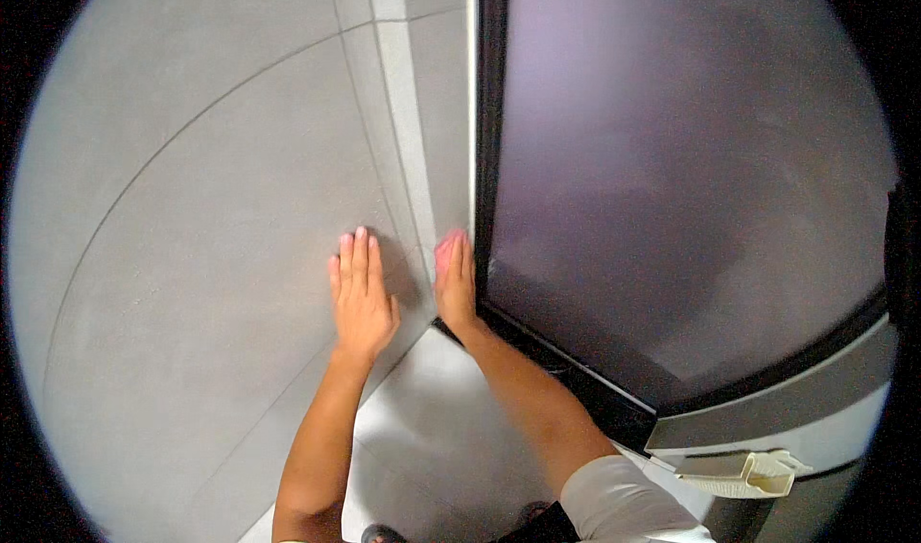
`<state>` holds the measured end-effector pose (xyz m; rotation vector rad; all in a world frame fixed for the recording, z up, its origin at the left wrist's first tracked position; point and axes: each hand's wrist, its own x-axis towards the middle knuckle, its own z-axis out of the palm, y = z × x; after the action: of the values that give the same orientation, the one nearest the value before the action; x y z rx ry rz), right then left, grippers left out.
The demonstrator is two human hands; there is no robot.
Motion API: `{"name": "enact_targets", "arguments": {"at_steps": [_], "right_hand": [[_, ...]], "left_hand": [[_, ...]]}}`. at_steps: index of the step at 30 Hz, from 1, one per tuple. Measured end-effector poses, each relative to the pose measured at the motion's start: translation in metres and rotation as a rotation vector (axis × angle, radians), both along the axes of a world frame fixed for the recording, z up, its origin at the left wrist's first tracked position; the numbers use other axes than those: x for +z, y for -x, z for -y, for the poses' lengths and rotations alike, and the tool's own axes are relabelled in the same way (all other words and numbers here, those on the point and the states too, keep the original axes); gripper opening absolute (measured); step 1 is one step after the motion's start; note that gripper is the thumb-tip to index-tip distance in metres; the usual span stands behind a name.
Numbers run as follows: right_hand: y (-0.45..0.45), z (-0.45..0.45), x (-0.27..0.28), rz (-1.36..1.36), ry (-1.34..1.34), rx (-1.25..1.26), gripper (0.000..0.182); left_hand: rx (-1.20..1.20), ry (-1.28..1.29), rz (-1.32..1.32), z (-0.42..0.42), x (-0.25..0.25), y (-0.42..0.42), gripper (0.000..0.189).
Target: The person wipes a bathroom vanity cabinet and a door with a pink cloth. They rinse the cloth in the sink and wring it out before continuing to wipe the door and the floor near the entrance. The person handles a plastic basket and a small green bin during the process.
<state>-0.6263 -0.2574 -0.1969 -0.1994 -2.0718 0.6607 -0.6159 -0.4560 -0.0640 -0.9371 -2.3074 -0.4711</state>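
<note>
My left hand [362,295] lies flat against a large grey wall panel [216,219], its fingers extended and nothing in it. To its right, my right hand [455,284] presses a pink cloth [450,251] on the narrow grey strip of wall beside a black frame [491,147]. The cloth is mostly covered by the fingers. A big dark glossy panel [669,169] fills the space right of that frame. Between the two hands, a pale vertical strip [403,97] runs up the wall.
A black ledge [597,399] runs along the lower edge of the dark panel. At lower right, a cream plastic holder [745,475] sticks out near a light surface. Below the arms are a pale floor [432,428] and a dark shoe [383,534].
</note>
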Motion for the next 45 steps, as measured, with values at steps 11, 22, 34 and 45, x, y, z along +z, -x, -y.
{"name": "enact_targets", "arguments": {"at_steps": [11,22,34,45], "right_hand": [[-0.049,-0.062,0.373,-0.417,-0.902,-0.314,0.06],[-0.105,-0.154,0.019,0.712,-1.069,-0.108,0.061],[-0.135,-0.165,0.375,-0.022,-1.204,-0.625,0.059],[-0.3,-0.221,0.228,0.572,-1.342,-0.31,0.073]], "left_hand": [[-0.136,-0.28,0.116,-0.095,0.019,0.001,0.081],[-0.147,-0.288,0.413,-0.127,-0.139,-0.068,0.084],[-0.479,-0.503,0.834,-0.21,-0.065,-0.103,0.09],[-0.527,-0.432,0.935,-0.255,-0.103,-0.137,0.092]]}}
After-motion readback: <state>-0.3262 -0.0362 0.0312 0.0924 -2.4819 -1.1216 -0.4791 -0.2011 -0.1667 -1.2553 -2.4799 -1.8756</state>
